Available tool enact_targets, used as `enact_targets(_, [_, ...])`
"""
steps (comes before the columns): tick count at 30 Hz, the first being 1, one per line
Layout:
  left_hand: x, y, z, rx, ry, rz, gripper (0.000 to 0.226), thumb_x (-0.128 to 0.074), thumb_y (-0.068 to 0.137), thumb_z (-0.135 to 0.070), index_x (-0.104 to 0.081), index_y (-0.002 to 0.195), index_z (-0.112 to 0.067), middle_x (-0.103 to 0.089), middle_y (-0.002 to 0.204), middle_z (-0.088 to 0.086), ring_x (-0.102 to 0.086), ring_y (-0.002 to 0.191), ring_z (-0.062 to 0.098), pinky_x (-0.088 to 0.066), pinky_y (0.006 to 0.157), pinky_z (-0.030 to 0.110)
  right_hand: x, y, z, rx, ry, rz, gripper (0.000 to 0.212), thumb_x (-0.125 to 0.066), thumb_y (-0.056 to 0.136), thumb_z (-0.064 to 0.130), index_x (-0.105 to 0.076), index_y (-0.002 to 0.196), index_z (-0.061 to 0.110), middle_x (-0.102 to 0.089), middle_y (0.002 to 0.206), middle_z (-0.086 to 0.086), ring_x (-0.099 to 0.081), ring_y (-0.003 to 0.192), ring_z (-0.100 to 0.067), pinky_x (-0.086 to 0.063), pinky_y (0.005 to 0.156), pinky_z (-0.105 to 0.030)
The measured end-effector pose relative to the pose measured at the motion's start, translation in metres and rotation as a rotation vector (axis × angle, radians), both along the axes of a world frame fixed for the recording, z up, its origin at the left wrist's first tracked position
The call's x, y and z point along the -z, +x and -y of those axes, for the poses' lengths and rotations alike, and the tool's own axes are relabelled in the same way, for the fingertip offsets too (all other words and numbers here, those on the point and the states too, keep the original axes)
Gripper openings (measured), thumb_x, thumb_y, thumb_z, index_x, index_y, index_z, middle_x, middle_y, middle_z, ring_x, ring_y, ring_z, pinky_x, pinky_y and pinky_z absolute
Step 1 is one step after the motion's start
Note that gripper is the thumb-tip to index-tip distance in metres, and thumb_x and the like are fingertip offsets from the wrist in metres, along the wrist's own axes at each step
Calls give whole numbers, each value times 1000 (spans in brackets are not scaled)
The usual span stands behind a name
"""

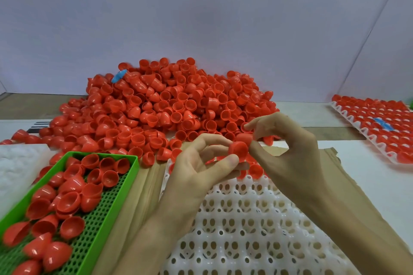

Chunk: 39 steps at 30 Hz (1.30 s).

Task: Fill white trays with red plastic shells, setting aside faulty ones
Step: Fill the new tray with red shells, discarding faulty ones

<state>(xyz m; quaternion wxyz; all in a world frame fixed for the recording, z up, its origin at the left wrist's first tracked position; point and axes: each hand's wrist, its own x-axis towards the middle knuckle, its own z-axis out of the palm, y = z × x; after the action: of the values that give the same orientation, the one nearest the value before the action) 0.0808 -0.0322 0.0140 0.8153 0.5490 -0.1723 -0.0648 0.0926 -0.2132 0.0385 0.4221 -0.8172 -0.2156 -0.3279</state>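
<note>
1. A heap of red shells (169, 105), glossy half-round cups, lies just beyond both hands.
2. A white tray (245, 219) with holed pockets lies under the hands, mostly unfilled.
3. A full tray (380, 127) sits well right of the right hand (288, 145), and a green basket (111, 203) of shells lies beside the left hand (196, 176).
4. Both hands pinch one red shell (238, 148) between them.
5. Cardboard (138, 187) covers the pale table (362, 176) and a lavender wall (201, 29) stands behind.
</note>
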Motion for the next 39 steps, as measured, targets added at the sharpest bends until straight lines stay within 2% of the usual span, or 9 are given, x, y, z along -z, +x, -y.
enact_targets(3, [3, -1, 2, -28, 41, 63, 28, -76, 82, -14, -66, 108, -13, -72, 110, 11, -72, 101, 33, -59, 92, 39, 1, -4, -2, -16, 59, -24, 17, -77, 82, 3, -62, 82, 10, -72, 92, 10, -70, 88, -10, -55, 77, -20])
enact_targets(7, [1, -4, 1, -49, 62, 139, 33, -78, 81, -13, -70, 112, -17, -74, 111, 3, -73, 101, 23, -58, 85, 27, 2, -12, -2, -145, 142, -189, 13, -70, 90, 9, -71, 103, 12, -75, 94, 3, -74, 82, -16, -60, 73, -32])
enact_targets(11, [1, -4, 1, -77, 125, 174, 35, -78, 82, -9, -71, 115, -19, -74, 111, 3, -72, 104, 22, -58, 84, 28, 5, -15, -1, -270, 192, -264, 25, -69, 89, 14, -70, 114, 11, -71, 110, -1, -73, 87, -24, -60, 70, -30])
enact_targets(17, [-1, -9, 3, -20, 205, 217, 36, -66, 91, -23, -65, 127, -23, -71, 123, -6, -66, 117, 14, -54, 93, 23, -5, -3, 18, -200, 104, -228, 19, -70, 87, 21, -74, 106, 21, -67, 112, 6, -70, 93, -22, -59, 82, -30])
enact_targets(20, [0, -6, 2, -81, 165, 199, 33, -60, 93, -28, -64, 126, -24, -71, 124, -5, -67, 117, 19, -54, 98, 38, -17, 12, 51, -92, -11, -252, 15, -72, 89, 20, -74, 100, 29, -67, 108, 10, -69, 90, -16, -57, 82, -25])
enact_targets(27, [2, 0, -1, -187, -15, 37, 33, -53, 91, -32, -64, 119, -18, -72, 121, 3, -72, 105, 28, -51, 92, 40, 6, 28, 101, 180, -482, -520, 12, -72, 88, 16, -75, 90, 28, -63, 101, 7, -61, 79, -5, -52, 77, -29])
enact_targets(30, [3, 0, -1, -213, -24, 16, 33, -53, 90, -33, -65, 117, -18, -72, 119, 4, -73, 102, 28, -51, 91, 42, 20, 26, 103, 194, -515, -586, 12, -73, 88, 19, -75, 92, 30, -62, 101, 13, -60, 80, -2, -51, 76, -30])
enact_targets(36, [5, 2, -2, -249, 2, 5, 31, -51, 90, -33, -66, 114, -20, -73, 118, 4, -73, 99, 29, -51, 89, 42, 29, 27, 100, 212, -645, -642, 12, -73, 88, 35, -72, 97, 43, -58, 104, 25, -57, 87, 8, -32, 64, -12])
enact_targets(39, [5, 1, -1, -263, 10, 0, 31, -51, 89, -34, -66, 113, -20, -73, 116, 4, -74, 97, 29, -51, 88, 41, 27, 30, 98, 212, -641, -678, 14, -73, 87, 35, -70, 97, 44, -60, 105, 25, -57, 91, 7, -45, 71, -21])
